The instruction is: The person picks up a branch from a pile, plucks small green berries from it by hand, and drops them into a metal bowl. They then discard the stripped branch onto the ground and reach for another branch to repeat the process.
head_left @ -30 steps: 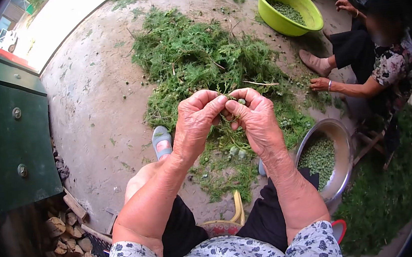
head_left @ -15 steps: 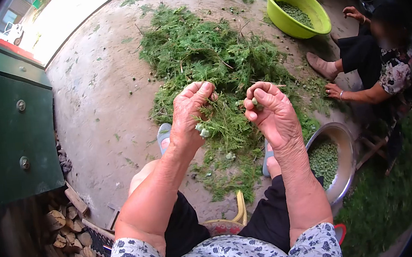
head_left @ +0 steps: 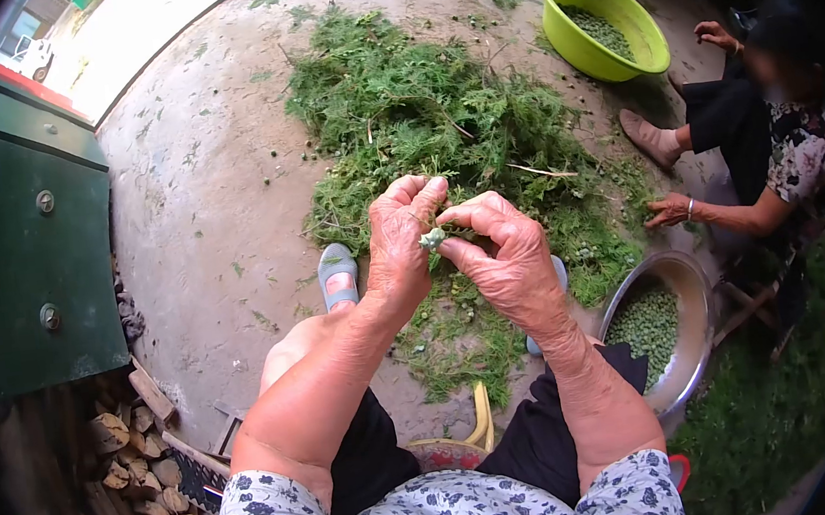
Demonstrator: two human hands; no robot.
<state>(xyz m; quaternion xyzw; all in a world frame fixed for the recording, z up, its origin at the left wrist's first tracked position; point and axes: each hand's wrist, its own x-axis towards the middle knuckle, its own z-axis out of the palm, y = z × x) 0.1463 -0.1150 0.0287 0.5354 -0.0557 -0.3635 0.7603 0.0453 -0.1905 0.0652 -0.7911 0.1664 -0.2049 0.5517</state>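
Note:
My left hand (head_left: 399,244) is closed in a pinch on an evergreen sprig (head_left: 456,196), mostly hidden behind my fingers. A pale green, knobbly cone (head_left: 432,239) shows between my two hands. My right hand (head_left: 512,265) reaches in from the right, its thumb and forefinger closed at that cone. Whether loose cones lie inside the right palm cannot be seen. Beneath and beyond both hands spreads a heap of cut evergreen branches (head_left: 416,96) on the ground.
To my right stands a metal basin (head_left: 696,328) holding many green cones. Farther off is a lime-green tub (head_left: 571,45) with more cones. A seated person's hand (head_left: 669,210) touches greenery at the right. Split firewood (head_left: 159,475) and a green cabinet (head_left: 19,248) are at left.
My right hand has swung left to meet my left hand and now pinches at the cone. The sprig that hung between my hands is largely covered. The view has shifted slightly.

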